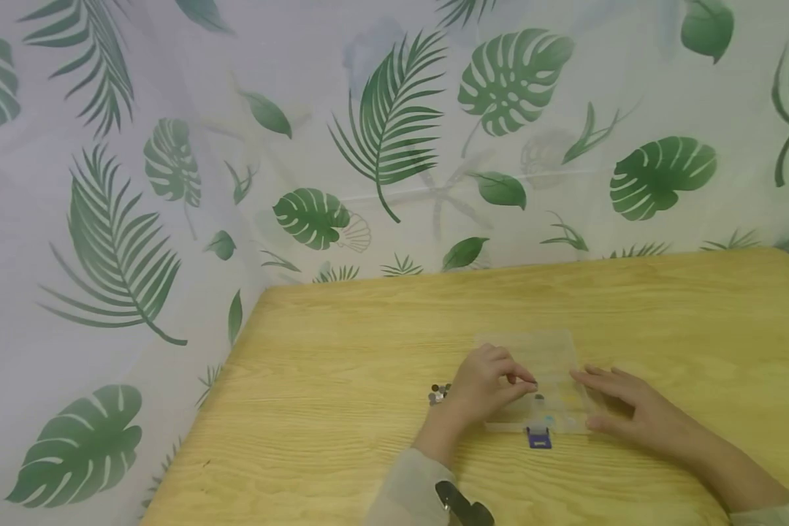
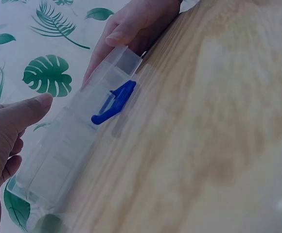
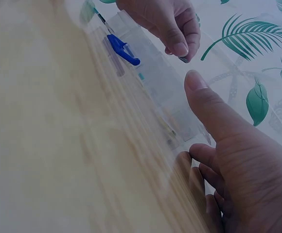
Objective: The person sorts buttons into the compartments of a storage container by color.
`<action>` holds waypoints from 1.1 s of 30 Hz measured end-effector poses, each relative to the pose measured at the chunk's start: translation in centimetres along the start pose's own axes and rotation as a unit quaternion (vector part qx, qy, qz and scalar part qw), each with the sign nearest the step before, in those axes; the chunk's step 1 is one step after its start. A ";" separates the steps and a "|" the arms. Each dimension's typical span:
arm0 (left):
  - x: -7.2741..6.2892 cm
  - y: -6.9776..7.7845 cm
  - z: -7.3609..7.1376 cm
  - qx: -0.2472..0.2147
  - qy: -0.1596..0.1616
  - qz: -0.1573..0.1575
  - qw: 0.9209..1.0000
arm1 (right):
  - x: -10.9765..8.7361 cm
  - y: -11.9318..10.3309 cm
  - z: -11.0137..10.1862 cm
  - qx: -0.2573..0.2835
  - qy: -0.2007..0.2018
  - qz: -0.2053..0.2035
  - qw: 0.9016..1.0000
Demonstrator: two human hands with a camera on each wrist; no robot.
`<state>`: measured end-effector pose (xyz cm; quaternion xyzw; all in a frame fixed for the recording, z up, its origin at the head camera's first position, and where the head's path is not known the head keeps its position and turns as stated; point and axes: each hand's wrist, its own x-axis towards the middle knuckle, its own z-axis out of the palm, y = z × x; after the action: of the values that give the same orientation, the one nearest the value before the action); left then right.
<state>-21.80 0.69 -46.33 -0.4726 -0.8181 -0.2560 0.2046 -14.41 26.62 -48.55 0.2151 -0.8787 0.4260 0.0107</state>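
A clear plastic compartment box (image 1: pixel 529 351) with a blue latch (image 1: pixel 539 438) lies on the table, its lid apparently raised at the back. My left hand (image 1: pixel 489 383) is over the box and pinches a small dark piece (image 3: pixel 184 59) between thumb and fingertips; its exact kind is too small to tell. At the box's right side, my right hand (image 1: pixel 638 409) has its fingers loosely extended, the fingertips at the edge. Some compartments hold small bits, among them a blue one (image 1: pixel 549 421) and a dark one (image 1: pixel 539 397).
Left of the box, partly behind my left hand, lies a small heap of dark and silvery round discs (image 1: pixel 439 394). The wood-grain table (image 1: pixel 329 409) meets a leaf-patterned curtain (image 1: pixel 421 131) at its back and left edges.
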 end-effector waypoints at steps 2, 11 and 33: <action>0.1 0.2 0.0 0.004 0.004 -0.003 1.000 | 0.1 -0.1 0.0 0.006 -0.002 -0.002 1.000; 0.0 0.7 -0.3 0.034 -0.005 -0.018 0.999 | 0.3 0.0 0.1 0.006 0.000 -0.022 1.000; -3.5 -2.0 -3.8 -0.064 -0.024 -0.050 0.996 | 0.1 0.5 0.3 -0.023 0.008 -0.045 0.999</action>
<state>-21.59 -4.80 -45.84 -0.4494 -0.8274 -0.3060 0.1411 -14.69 26.62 -49.07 0.2508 -0.8775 0.4068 0.0413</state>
